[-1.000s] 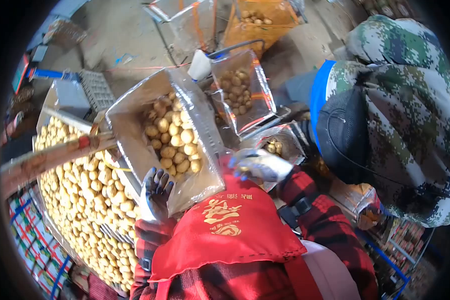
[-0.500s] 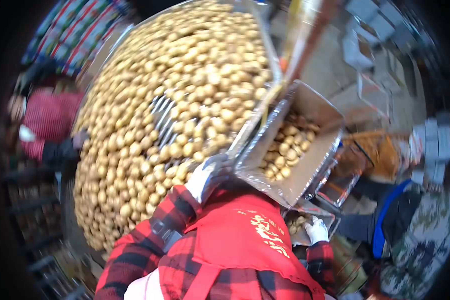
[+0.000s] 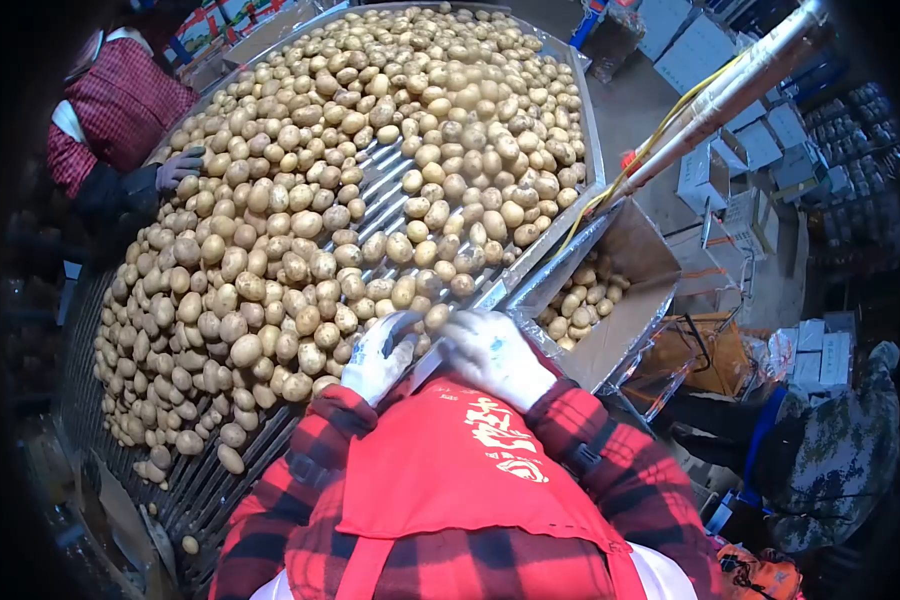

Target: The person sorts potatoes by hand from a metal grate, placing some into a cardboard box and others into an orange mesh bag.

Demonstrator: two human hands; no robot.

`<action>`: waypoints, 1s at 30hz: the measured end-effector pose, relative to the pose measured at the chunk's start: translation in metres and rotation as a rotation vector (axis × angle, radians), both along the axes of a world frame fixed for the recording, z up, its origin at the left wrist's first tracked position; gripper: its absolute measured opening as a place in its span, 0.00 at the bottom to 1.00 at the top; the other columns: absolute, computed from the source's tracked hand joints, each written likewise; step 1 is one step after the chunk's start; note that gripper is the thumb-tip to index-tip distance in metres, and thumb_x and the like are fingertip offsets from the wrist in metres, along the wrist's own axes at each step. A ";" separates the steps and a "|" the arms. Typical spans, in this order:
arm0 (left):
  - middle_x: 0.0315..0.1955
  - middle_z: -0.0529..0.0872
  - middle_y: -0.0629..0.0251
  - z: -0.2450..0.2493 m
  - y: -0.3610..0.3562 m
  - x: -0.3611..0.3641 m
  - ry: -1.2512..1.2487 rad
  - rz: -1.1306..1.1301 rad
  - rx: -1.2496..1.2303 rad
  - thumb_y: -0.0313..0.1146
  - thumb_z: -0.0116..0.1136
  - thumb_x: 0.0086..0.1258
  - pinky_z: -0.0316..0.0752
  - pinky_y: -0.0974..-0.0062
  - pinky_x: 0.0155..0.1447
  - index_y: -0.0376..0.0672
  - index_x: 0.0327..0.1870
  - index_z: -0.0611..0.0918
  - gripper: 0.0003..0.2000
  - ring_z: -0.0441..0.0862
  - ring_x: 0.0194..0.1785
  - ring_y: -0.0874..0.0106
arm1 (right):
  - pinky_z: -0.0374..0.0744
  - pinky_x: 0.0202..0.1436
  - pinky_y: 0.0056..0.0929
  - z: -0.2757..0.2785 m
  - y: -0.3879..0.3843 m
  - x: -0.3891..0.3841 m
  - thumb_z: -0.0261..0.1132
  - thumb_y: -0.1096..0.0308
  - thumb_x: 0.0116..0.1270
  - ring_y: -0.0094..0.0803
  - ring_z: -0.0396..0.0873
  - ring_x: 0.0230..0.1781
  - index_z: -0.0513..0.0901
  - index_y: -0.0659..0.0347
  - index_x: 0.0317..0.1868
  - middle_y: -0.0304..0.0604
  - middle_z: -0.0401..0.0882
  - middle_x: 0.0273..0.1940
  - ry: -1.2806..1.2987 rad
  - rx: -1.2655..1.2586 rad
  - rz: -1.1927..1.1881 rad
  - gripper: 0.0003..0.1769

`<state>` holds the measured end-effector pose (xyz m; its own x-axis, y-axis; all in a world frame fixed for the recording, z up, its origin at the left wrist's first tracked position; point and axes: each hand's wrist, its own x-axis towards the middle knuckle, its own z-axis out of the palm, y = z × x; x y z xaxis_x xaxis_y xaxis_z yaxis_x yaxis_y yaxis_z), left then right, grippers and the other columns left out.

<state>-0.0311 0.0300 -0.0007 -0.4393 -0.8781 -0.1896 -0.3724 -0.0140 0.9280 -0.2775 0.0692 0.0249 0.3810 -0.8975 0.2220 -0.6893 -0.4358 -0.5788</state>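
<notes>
My left hand [image 3: 378, 357], in a white glove with blue patches, is at the near edge of a large heap of potatoes [image 3: 300, 225]. Its thumb and fingers are apart, with no potato visible between them. My right hand [image 3: 497, 352], gloved the same way, lies over the metal rim [image 3: 505, 285] beside the carton. Its fingers point left toward my other hand and look loosely bent; their tips are partly hidden. The potatoes lie on a slatted metal table [image 3: 385, 190], whose bars show through a gap in the heap.
Right of the rim stands a plastic-lined carton [image 3: 635, 275] partly filled with potatoes. A slanted pole [image 3: 710, 110] with a yellow cable rises beside it. Across the heap, a person in a red checked top [image 3: 130, 100] has a gloved hand [image 3: 178, 170] on potatoes. Another person in camouflage [image 3: 835, 450] is at right.
My right hand has come up from a lower box at right to the table rim beside my left hand. My left hand has shifted slightly left. The view has turned and become sharper.
</notes>
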 end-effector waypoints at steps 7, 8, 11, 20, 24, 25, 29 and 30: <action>0.69 0.80 0.46 -0.053 0.010 0.043 -0.101 0.058 -0.034 0.31 0.62 0.77 0.72 0.58 0.79 0.34 0.70 0.79 0.23 0.78 0.73 0.52 | 0.81 0.57 0.51 -0.044 -0.017 0.009 0.69 0.60 0.52 0.55 0.81 0.53 0.86 0.64 0.38 0.57 0.81 0.47 0.106 -0.136 0.064 0.18; 0.68 0.81 0.48 -0.067 0.003 0.049 -0.030 0.008 -0.109 0.28 0.60 0.77 0.72 0.60 0.78 0.33 0.70 0.79 0.22 0.79 0.72 0.56 | 0.80 0.63 0.54 -0.066 -0.017 0.006 0.71 0.55 0.53 0.56 0.80 0.58 0.88 0.61 0.42 0.58 0.81 0.54 0.013 -0.086 0.046 0.20; 0.66 0.84 0.49 -0.075 -0.012 0.046 -0.063 0.023 -0.054 0.25 0.59 0.78 0.74 0.62 0.77 0.32 0.69 0.80 0.20 0.81 0.69 0.58 | 0.59 0.81 0.65 -0.086 -0.029 0.006 0.72 0.50 0.55 0.51 0.76 0.62 0.88 0.52 0.43 0.50 0.78 0.60 0.038 -0.163 0.103 0.19; 0.61 0.88 0.56 -0.047 -0.033 0.021 -0.034 0.043 0.199 0.24 0.58 0.81 0.78 0.68 0.70 0.34 0.70 0.81 0.19 0.85 0.63 0.66 | 0.77 0.68 0.54 -0.072 -0.053 -0.013 0.68 0.64 0.65 0.52 0.83 0.55 0.87 0.59 0.48 0.49 0.84 0.50 -0.193 0.030 0.002 0.13; 0.61 0.88 0.56 -0.052 -0.036 0.024 -0.006 0.083 0.255 0.23 0.57 0.81 0.77 0.68 0.71 0.33 0.69 0.81 0.18 0.84 0.63 0.66 | 0.83 0.55 0.54 -0.048 -0.104 -0.039 0.68 0.66 0.64 0.57 0.85 0.51 0.86 0.60 0.52 0.55 0.86 0.51 -0.084 -0.228 -0.368 0.17; 0.61 0.88 0.56 -0.048 -0.037 0.020 0.018 0.097 0.275 0.23 0.57 0.81 0.77 0.67 0.71 0.33 0.69 0.81 0.18 0.84 0.63 0.66 | 0.83 0.56 0.54 -0.050 -0.120 -0.042 0.67 0.67 0.65 0.57 0.85 0.52 0.86 0.61 0.51 0.55 0.86 0.50 -0.003 -0.348 -0.476 0.15; 0.54 0.90 0.55 -0.079 -0.040 0.037 -0.108 0.020 0.082 0.28 0.59 0.81 0.80 0.66 0.69 0.32 0.62 0.85 0.15 0.87 0.58 0.65 | 0.79 0.65 0.54 -0.064 -0.209 -0.063 0.64 0.69 0.62 0.56 0.83 0.58 0.87 0.60 0.56 0.59 0.85 0.52 0.347 -0.017 -0.595 0.21; 0.58 0.89 0.49 -0.063 -0.036 0.032 -0.173 -0.011 0.032 0.35 0.59 0.78 0.79 0.59 0.69 0.41 0.64 0.86 0.18 0.87 0.61 0.52 | 0.76 0.72 0.53 -0.016 -0.226 -0.062 0.62 0.68 0.63 0.56 0.81 0.64 0.86 0.61 0.62 0.59 0.84 0.60 0.471 0.325 -0.479 0.25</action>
